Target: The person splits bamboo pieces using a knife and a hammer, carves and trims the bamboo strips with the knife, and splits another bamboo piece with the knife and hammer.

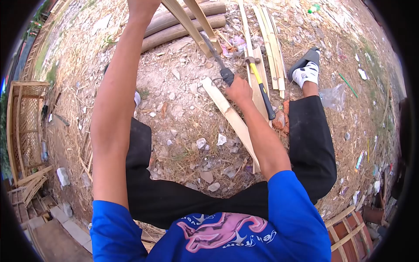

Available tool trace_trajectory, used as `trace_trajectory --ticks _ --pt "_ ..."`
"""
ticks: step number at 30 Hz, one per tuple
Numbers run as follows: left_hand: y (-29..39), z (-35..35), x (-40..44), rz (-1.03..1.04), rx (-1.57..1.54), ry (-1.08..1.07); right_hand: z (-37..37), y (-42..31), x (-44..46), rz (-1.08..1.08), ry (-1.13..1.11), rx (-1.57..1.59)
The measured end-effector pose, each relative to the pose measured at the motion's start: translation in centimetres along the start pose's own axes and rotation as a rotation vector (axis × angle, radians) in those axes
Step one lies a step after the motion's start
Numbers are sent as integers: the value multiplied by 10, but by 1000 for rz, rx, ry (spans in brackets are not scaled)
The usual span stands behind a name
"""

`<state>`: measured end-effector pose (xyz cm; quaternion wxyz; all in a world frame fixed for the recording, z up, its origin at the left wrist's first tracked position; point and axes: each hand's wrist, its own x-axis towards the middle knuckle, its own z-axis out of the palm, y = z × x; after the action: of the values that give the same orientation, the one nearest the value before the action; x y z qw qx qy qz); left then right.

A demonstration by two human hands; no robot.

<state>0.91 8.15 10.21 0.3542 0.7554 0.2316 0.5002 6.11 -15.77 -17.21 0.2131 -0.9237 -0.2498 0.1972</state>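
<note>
My right hand (pixel 239 90) is closed round the dark handle of a long knife (pixel 214 55). Its narrow blade points up and left, meeting the lower ends of two bamboo strips (pixel 192 27) that slant in from the top edge. At that edge, beside the strips, is my left hand (pixel 145 5); its fingers are out of frame, so its grip is hidden. A hammer (pixel 261 86) with a yellow and black handle lies just right of my right hand, on a flat wooden strip (pixel 261 72). Another pale strip (pixel 231 114) runs beneath my right forearm.
Round poles (pixel 185 30) lie on the ground at the top. More thin strips (pixel 271 43) lie beside my sandalled foot (pixel 304 72). A plastic bag (pixel 334 98) and stones litter the dry ground. A lattice-sided wooden frame (pixel 28 126) stands at the left, another slatted frame (pixel 349 233) at lower right.
</note>
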Motion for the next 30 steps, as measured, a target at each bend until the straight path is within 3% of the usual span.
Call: trace_trajectory --ticks 3,6,7,10,11,12,13,18,19,25,28,30 --pt "2 -8 0 -21 26 2 19 2 3 -16 17 274" --pt "-11 -4 4 33 -63 -7 12 -2 3 228 -322 722" --pt "-9 -2 2 15 -66 -21 10 -3 0 214 -314 707" --pt "4 -2 4 -16 -68 -1 6 -5 -19 -55 7 30" --pt "9 -4 6 -61 -42 37 -1 -4 -23 -5 -87 6" --pt "18 -3 8 -101 -20 73 -5 -1 -25 11 -82 38" --pt "24 -10 15 -27 -126 102 -9 1 -27 25 -79 71" --pt "78 -42 53 157 -44 98 -12 4 -34 19 -83 196" --pt "83 -45 63 371 -110 104 -14 5 -38 13 -79 184" --pt "129 -63 66 315 43 0 -18 17 -76 -77 -72 206" --pt "141 -47 40 317 -37 -44 -28 6 -89 -409 382 380" --pt "158 -37 25 318 -66 -117 -70 -16 -96 -415 309 584"
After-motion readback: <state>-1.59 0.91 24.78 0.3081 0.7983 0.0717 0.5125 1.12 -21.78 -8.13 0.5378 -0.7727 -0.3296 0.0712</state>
